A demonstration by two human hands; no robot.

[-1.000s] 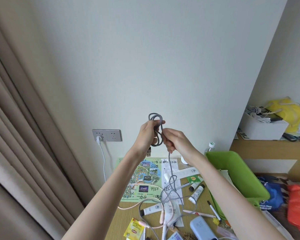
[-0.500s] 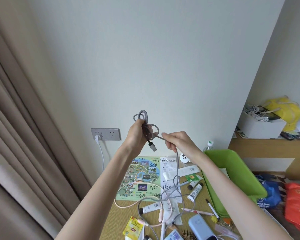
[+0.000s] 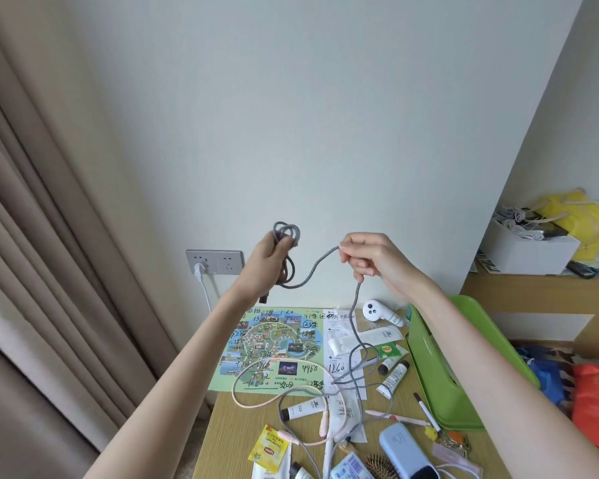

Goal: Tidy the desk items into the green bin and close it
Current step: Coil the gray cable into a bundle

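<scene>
Holding braided grey cable [image 3: 320, 263]: left hand [image 3: 272, 253] grips coils, right hand [image 3: 370, 257] pinches.

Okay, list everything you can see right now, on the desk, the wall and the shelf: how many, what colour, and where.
grey cable: one, grey, raised before the wall, tail lying on the desk
green bin: one, green, desk's right side
map: one, mostly green, back left of desk
pink cable: one, pink, looped over the map's near edge
tubes: several, white, mid-desk
tea sachet: one, yellow, near edge
pack: one, pale blue, near edge
wall socket: one, grey, behind desk
white box: one, on the shelf at right
yellow bag: one, behind the white box
curtain: beige, left
left hand: grips the cable's coil
right hand: pinches the cable's run
</scene>
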